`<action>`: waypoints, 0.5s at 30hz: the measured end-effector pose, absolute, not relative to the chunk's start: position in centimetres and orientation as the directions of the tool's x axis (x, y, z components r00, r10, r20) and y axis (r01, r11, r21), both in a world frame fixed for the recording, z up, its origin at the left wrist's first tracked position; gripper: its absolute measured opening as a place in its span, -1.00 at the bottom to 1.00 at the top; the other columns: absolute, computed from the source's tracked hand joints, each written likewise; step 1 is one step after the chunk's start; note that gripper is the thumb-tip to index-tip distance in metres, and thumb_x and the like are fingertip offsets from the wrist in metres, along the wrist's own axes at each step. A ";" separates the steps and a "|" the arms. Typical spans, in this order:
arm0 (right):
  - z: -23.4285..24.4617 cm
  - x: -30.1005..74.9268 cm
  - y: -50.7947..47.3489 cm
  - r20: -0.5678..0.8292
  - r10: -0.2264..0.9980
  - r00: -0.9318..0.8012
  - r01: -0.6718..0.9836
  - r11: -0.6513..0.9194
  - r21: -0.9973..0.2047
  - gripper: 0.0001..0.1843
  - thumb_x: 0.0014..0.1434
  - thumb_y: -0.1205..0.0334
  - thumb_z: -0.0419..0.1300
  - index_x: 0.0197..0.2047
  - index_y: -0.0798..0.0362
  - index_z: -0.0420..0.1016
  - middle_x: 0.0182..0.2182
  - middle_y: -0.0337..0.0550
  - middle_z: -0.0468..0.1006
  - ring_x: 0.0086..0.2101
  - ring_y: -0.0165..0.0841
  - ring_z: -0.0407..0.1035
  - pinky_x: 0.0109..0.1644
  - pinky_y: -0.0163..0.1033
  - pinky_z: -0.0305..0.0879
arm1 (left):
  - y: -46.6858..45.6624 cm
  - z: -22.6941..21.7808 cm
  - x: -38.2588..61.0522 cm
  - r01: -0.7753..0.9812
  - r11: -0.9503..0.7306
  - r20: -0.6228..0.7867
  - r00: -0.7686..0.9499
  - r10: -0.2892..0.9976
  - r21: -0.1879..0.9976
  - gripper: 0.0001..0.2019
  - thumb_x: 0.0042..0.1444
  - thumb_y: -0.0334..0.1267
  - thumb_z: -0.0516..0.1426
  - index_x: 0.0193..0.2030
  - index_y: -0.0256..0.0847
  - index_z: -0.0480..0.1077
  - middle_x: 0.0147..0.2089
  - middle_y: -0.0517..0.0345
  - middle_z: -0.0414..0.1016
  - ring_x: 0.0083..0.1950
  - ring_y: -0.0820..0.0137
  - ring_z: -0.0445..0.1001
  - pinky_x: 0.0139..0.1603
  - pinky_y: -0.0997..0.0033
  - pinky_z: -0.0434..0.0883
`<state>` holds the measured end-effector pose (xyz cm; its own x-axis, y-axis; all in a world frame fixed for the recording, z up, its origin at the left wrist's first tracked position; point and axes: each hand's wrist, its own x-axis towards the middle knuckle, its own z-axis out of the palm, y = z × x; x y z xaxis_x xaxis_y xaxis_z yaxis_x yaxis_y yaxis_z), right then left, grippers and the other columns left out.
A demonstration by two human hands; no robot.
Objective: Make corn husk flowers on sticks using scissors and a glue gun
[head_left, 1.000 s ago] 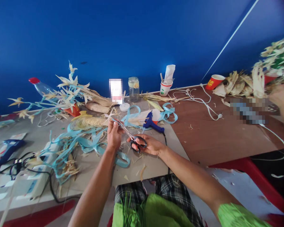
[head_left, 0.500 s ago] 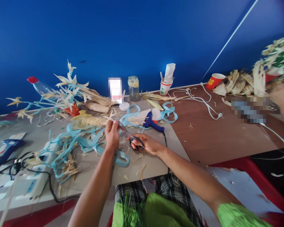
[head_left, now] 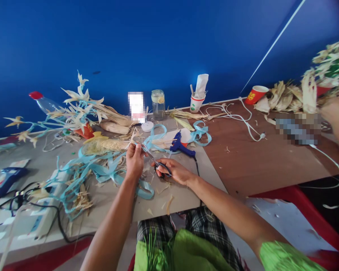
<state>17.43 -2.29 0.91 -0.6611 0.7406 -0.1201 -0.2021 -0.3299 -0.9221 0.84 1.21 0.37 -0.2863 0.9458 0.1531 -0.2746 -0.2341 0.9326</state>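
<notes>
My left hand pinches a thin pale strip of corn husk, its end sticking up above the fingertips. In my right hand are scissors with dark handles. Their blades point up and left, reaching the left fingertips; whether they touch the husk is too small to tell. Light blue ribbon lies beside and under my left wrist. A blue glue gun rests just beyond my right hand. Left of my left hand lies a bundle of pale fibres.
Husk flowers on blue stems stand back left, near a red-capped bottle. A glass jar and a white cup line the wall. A second glue gun and power strip sit left. Another person's hand is far right.
The view has shifted slightly. My hands keep nearly the same position, and the scissors have turned a little in my right hand.
</notes>
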 end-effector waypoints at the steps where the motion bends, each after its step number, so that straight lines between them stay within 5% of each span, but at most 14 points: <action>1: 1.1 17.3 -2.4 -0.130 0.750 -0.649 -0.189 -0.324 -0.927 -0.52 -0.04 -0.08 0.27 -0.17 0.12 0.43 -0.53 -0.29 0.36 -0.50 -0.49 0.19 -0.44 -0.36 0.03 | 1.1 0.4 0.9 -0.246 -0.236 0.159 -0.295 0.942 0.940 -0.79 0.04 -0.13 0.16 -0.38 -0.20 0.25 -0.45 0.24 0.26 -0.53 0.58 0.26 -0.51 0.55 0.28; 8: 2.6 16.8 -2.9 -0.184 0.777 -0.601 -0.155 -0.339 -0.928 -0.51 -0.12 -0.06 0.32 -0.21 0.13 0.41 -0.56 -0.34 0.31 -0.51 -0.51 0.16 -0.44 -0.37 0.03 | 0.6 0.7 1.4 -0.048 -0.243 0.209 -0.374 0.904 0.969 -0.73 0.10 -0.06 0.10 -0.41 -0.21 0.18 -0.52 0.34 0.16 -0.60 0.63 0.17 -0.59 0.60 0.18; 15: 2.0 16.9 -2.9 -0.174 0.765 -0.621 -0.181 -0.355 -0.917 -0.55 -0.07 -0.05 0.30 -0.22 0.12 0.43 -0.55 -0.31 0.34 -0.51 -0.52 0.17 -0.46 -0.38 0.01 | 0.6 1.1 2.0 -0.159 -0.279 0.190 -0.422 0.886 0.947 -0.69 0.04 -0.05 0.16 -0.41 -0.18 0.12 -0.53 0.36 0.07 -0.59 0.63 0.10 -0.65 0.64 0.11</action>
